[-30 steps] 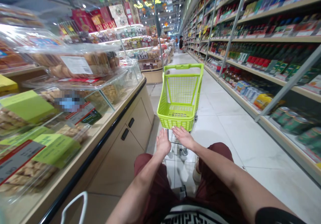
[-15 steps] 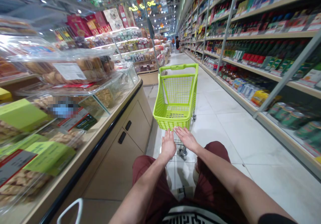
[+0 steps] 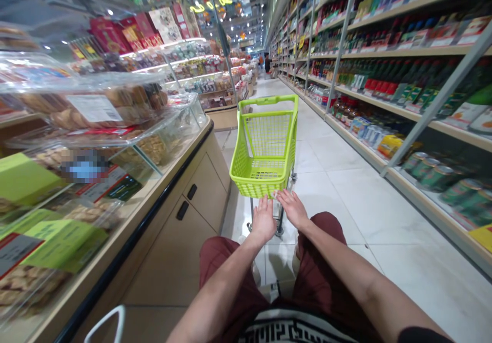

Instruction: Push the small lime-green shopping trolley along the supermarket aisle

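A bright green shopping cart [image 3: 265, 171] with a plastic basket stands on the aisle floor ahead of my knees, its raised handle on the far side. My left hand [image 3: 264, 220] is open, fingers stretched forward, the tips at the basket's near lower edge. Beside it, my right hand [image 3: 293, 212] is also open, its fingers pointing left towards the basket's near right corner. Whether the fingertips touch the plastic or stop just short, I cannot tell. Neither hand grips anything. The basket's floor shows no goods on it.
A wooden counter [image 3: 200, 199] with a black edge rail runs along the left, bearing packed snacks [image 3: 88, 102] in clear boxes. Tall shelves [image 3: 407, 120] of bottles and cans line the right. Pale floor tiles [image 3: 330, 194] lead down the aisle to a distant person [image 3: 267, 63].
The view has swung slightly right. Relative to the basket, both hands have shifted a little to the right, fingers still stretched. The cart's near wheels sit differently under it.
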The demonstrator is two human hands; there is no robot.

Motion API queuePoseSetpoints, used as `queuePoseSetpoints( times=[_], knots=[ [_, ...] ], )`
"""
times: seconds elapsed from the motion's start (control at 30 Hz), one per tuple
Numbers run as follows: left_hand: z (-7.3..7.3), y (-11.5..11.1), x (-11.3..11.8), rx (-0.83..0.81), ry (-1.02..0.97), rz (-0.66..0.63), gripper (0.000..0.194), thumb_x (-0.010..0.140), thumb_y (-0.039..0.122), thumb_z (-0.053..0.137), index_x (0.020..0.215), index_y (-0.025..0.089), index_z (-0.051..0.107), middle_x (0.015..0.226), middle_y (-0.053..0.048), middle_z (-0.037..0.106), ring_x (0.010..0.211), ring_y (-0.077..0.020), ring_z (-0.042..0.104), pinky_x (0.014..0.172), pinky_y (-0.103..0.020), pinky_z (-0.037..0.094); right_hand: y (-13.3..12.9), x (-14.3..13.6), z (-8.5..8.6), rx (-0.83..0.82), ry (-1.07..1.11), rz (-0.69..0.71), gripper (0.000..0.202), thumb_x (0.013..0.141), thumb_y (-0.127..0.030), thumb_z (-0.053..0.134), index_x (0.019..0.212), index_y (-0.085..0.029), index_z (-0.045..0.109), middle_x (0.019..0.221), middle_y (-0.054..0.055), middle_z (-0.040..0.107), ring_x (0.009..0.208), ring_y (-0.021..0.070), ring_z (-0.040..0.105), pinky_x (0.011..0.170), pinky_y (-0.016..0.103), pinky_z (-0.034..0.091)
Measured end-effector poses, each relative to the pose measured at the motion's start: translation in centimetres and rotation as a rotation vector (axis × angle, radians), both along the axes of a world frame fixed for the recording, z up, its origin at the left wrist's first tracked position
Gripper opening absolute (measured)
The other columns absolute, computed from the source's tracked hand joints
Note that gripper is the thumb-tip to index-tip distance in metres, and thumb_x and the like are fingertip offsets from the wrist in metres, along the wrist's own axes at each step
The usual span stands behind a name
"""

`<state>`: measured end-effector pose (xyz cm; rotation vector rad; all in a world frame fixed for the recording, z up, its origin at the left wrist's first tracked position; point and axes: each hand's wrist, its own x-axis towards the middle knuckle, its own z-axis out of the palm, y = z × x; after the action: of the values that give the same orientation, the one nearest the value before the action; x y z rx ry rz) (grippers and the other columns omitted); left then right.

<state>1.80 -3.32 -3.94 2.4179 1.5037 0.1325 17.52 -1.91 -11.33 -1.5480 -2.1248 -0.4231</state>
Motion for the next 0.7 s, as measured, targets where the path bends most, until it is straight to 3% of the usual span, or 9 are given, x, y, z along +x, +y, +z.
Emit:
queuePoseSetpoints(
  times=[0.1,0.23,0.3,0.37,0.57,0.63,0.7],
  knots=[
    [0.0,0.3,-0.4,-0.007,0.024,0.024,0.07,0.067,0.012,0.045,0.135,0.014,0.028,0.148,-0.008,0.013,0.135,-0.0223,0.012,0.108,-0.039,0.018,-0.8,0.3,0.5,0.044,0.032,0.005,0.044,0.081,-0.003,0.033,0.12,-0.015,0.051,0.127,0.008,0.051,0.125,0.0202,0.036,0.1,0.044,0.029],
    [0.4,1.0,-0.5,-0.01,0.012,0.053,0.07,0.069,0.014,0.045,0.136,0.013,0.025,0.149,-0.007,0.011,0.136,-0.0211,0.01,0.109,-0.038,0.015,-0.5,1.2,4.6,0.239,0.184,-0.122,0.046,0.083,-0.007,0.031,0.125,-0.015,0.045,0.133,0.01,0.045,0.13,0.0199,0.027,0.104,0.044,0.024],
    [0.7,1.1,-0.2,-0.015,-0.005,0.057,0.07,0.069,0.015,0.044,0.137,0.013,0.024,0.149,-0.006,0.009,0.136,-0.0211,0.009,0.11,-0.039,0.014,0.1,1.5,5.6,0.275,0.229,-0.188,0.048,0.082,-0.007,0.031,0.128,-0.016,0.043,0.134,0.01,0.044,0.13,0.0214,0.027,0.103,0.046,0.024],
    [0.9,1.0,0.1,-0.009,-0.03,0.045,0.071,0.069,0.014,0.043,0.137,0.012,0.024,0.149,-0.007,0.009,0.136,-0.0218,0.009,0.11,-0.039,0.013,0.6,1.3,4.9,0.267,0.215,-0.187,0.049,0.082,-0.007,0.03,0.128,-0.017,0.042,0.132,0.011,0.045,0.129,0.0225,0.031,0.101,0.046,0.027],
    [1.5,0.8,0.4,-0.011,-0.104,-0.032,0.07,0.069,0.014,0.041,0.138,0.011,0.023,0.148,-0.009,0.01,0.136,-0.0242,0.008,0.11,-0.044,0.012,0.2,0.3,-1.6,0.222,0.116,-0.103,0.054,0.077,-0.002,0.029,0.127,-0.02,0.043,0.125,0.011,0.052,0.12,0.0237,0.044,0.09,0.044,0.04],
    [1.6,1.2,0.0,-0.018,-0.12,-0.02,0.071,0.069,0.015,0.041,0.138,0.011,0.023,0.148,-0.009,0.009,0.136,-0.0243,0.008,0.11,-0.044,0.012,-0.1,0.1,-1.4,0.228,0.112,-0.076,0.055,0.078,-0.003,0.029,0.128,-0.02,0.041,0.125,0.012,0.052,0.118,0.0235,0.046,0.087,0.043,0.044],
    [1.7,1.7,-0.7,-0.019,-0.135,0.005,0.072,0.069,0.016,0.042,0.138,0.01,0.022,0.148,-0.009,0.008,0.136,-0.0244,0.008,0.11,-0.044,0.012,-0.2,-0.3,0.6,0.276,0.136,-0.04,0.053,0.08,-0.006,0.03,0.13,-0.02,0.038,0.128,0.012,0.05,0.119,0.0235,0.045,0.09,0.043,0.042]
  ],
)
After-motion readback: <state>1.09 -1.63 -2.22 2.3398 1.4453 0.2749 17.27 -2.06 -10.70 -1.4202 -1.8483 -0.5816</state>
